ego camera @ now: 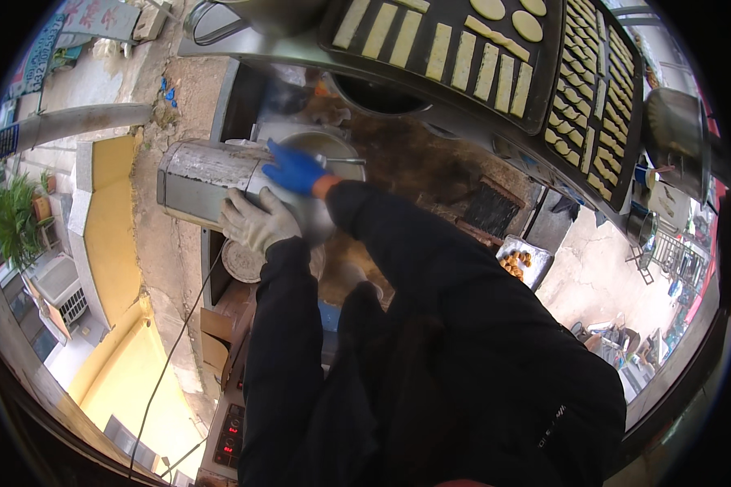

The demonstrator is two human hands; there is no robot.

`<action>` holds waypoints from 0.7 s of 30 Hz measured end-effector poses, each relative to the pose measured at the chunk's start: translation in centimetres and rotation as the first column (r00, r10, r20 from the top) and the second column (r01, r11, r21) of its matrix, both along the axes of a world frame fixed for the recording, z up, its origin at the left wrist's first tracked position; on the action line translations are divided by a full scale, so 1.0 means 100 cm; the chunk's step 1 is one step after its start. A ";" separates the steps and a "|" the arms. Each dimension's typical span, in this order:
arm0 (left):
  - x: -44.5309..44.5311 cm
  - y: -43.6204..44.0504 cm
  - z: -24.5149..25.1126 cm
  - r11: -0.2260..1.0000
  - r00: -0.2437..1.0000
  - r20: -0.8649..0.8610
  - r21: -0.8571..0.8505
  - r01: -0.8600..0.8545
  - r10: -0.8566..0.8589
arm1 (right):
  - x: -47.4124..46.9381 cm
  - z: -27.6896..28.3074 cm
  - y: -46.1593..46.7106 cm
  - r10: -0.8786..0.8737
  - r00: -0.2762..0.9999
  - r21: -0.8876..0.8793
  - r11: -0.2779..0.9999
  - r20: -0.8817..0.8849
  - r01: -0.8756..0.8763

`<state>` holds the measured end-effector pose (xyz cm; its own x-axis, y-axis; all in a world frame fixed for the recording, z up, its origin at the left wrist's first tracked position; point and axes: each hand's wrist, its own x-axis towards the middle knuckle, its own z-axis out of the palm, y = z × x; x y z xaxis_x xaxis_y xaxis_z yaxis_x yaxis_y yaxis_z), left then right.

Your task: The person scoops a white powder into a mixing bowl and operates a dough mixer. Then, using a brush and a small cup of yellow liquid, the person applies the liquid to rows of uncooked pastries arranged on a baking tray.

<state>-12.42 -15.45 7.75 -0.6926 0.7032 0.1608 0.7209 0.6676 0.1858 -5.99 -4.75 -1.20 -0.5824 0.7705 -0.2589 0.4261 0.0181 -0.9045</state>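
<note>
My left hand (259, 222), in a cream work glove, lies on the near side of a boxy metal machine housing (204, 164), fingers spread. Higher up on the same housing, my right hand (295, 169) wears a blue glove, its thumb raised and its fingers apart. Neither hand has anything grasped in it. The housing's top is worn and scuffed. Just beyond the right hand is a round metal bowl (335, 146), partly hidden by that hand. Below the housing sits a pale round lid or disc (242, 262).
A dark baking tray (542, 76) bears dough strips and rounds; beside it another tray (628, 167) carries twisted pieces. A foil-coloured tray (539, 271) holds brown baked pieces. A black cable (176, 344) hangs at left, near a control panel (228, 435) with red digits.
</note>
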 end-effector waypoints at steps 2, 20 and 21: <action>0.001 0.000 0.001 1.000 1.000 -0.025 0.008 0.003 -0.003 | -0.009 -0.003 -0.006 0.044 0.995 0.015 0.999 0.091 -0.045; 0.005 0.005 0.006 0.997 0.999 0.019 -0.075 -0.033 0.034 | -0.015 0.007 -0.012 -0.120 0.991 -0.001 0.993 0.059 0.120; 0.005 0.005 0.006 0.997 0.999 0.022 -0.067 -0.031 0.033 | -0.015 0.007 -0.012 -0.141 0.990 0.041 0.989 0.027 0.140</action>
